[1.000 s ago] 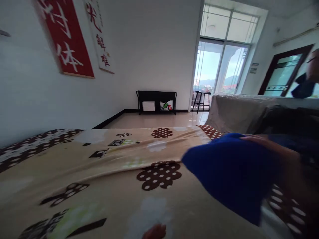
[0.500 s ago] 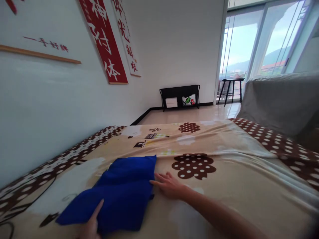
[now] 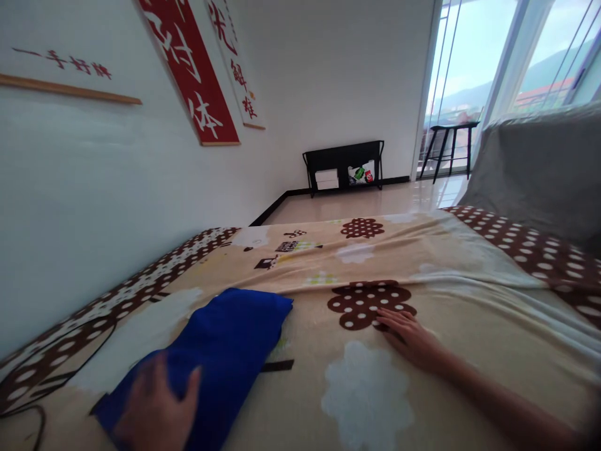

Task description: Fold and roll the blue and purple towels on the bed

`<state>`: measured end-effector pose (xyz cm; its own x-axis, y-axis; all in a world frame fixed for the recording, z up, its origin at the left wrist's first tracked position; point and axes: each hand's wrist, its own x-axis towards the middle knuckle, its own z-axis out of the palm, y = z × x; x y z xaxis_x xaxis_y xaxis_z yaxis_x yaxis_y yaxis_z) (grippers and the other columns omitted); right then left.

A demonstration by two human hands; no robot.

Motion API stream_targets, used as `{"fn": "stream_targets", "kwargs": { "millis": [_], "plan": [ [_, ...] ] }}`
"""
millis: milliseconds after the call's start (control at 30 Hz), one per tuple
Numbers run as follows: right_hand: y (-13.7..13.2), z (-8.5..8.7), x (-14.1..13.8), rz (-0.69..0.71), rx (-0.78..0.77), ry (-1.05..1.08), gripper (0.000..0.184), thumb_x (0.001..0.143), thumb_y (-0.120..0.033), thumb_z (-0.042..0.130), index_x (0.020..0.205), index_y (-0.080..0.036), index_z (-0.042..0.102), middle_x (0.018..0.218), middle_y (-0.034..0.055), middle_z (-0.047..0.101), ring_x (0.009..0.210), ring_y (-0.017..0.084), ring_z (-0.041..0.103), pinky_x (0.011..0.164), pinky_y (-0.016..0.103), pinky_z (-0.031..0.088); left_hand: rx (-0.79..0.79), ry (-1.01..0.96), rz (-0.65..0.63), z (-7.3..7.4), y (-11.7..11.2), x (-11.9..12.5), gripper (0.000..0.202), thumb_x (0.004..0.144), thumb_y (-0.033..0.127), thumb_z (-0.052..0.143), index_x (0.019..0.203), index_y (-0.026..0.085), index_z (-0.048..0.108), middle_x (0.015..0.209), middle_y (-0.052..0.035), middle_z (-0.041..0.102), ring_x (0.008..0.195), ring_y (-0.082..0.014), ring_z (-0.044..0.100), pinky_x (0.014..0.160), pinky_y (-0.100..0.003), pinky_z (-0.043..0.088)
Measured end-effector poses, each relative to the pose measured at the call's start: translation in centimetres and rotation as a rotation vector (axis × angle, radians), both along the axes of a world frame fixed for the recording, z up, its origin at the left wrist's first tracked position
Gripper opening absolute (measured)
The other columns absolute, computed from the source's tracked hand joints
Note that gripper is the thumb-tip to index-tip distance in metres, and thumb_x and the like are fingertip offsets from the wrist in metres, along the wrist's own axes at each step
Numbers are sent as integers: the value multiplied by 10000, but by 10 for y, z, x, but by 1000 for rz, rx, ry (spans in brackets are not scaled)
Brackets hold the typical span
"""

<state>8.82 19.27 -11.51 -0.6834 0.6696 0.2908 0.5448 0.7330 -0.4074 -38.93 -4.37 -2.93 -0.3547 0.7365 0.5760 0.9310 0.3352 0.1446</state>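
A piece of dark blue cloth lies folded on the patterned blanket, left of the middle; what kind of item it is I cannot make out. Over its near left part is my left hand, blurred, with thumb and fingers spread and nothing gripped. Whether that palm presses on the cloth or hovers just above it is unclear. My right hand rests to the right of the cloth, apart from it, at a brown dotted flower print. Its fingers are stretched out and hold nothing.
A black cable runs along the blanket's left side, near the white wall. Beyond the blanket stand a black low rack, a dark stool and a grey covered piece of furniture. Scrolls hang on the left wall.
My right hand has moved right, away from the cloth's edge. My left hand has spread its fingers over the cloth. The cloth is now narrower, its right part folded over. The view has shifted slightly.
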Motion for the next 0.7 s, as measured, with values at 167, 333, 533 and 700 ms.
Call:
{"fn": "stream_targets", "kwargs": {
  "millis": [167, 333, 533, 700],
  "plan": [
    [-1, -9, 5, -16, 8, 18, 427, 990, -372, 412, 1387, -289, 544, 1484, 42, 478, 1387, 206, 431, 1152, 469, 332, -355, 211, -164, -18, 99, 105, 678, 908, 358, 511, 1532, 382, 247, 1642, -44, 198, 1481, -320, 240, 1116, -531, 324],
    [-5, -4, 9, -7, -10, 26, 432, 994, -366, 399, 1397, -289, 537, 1499, 30, 456, 1399, 197, 416, 1156, 453, 334, -453, 154, 68, -18, 158, 75, 567, 919, 166, 384, 1475, 274, 418, 1488, -182, 443, 1312, -400, 452, 975, -605, 395],
    [-7, 7, 12, 0, -82, 47, 434, 976, -320, 412, 1376, -253, 565, 1484, 56, 471, 1403, 211, 411, 1162, 464, 316, -370, 112, 192, 3, 170, 26, 566, 958, 219, 265, 1511, 109, 320, 1366, -280, 492, 1164, -455, 530, 886, -616, 417],
    [-9, 17, 13, 14, -115, 90, 439, 958, -292, 425, 1366, -232, 576, 1471, 74, 487, 1385, 226, 434, 1156, 478, 312, -420, 57, 68, -3, 174, 27, 520, 901, 474, 438, 1326, 212, 585, 1373, -192, 551, 1249, -413, 502, 952, -563, 426]
  ]
}}
